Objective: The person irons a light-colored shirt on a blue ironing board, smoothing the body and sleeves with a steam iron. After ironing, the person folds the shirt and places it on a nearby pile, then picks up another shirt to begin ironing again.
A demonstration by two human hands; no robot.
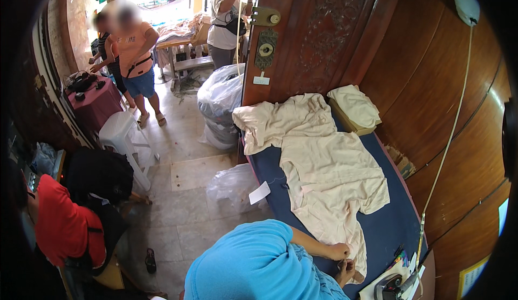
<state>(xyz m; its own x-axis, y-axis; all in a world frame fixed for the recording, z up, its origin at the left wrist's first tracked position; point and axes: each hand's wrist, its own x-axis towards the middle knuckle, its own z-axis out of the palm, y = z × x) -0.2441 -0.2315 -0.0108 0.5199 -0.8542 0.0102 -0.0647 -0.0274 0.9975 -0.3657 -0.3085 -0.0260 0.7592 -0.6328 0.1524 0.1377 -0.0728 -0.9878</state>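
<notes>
A long cream garment (334, 165) lies spread over the dark blue padded table (386, 227), its narrow end running down toward me. My left hand (339, 252), at the end of the arm from the blue sleeve, is closed at the garment's near edge. Just below it, my right hand (347, 272) has its fingers curled close to the left one, beside the same edge. Something small and dark shows between the hands; I cannot make out what it is. An iron (390, 287) rests at the table's near right corner, close to my right hand.
A white water bottle (466, 0) hangs above, its hose running down to the iron. Folded cream cloth (354, 105) sits in a box at the table's far end. A carved wooden door (324, 35) stands beyond. Stuffed plastic bags (221, 103), a white stool (125, 132) and several people occupy the left.
</notes>
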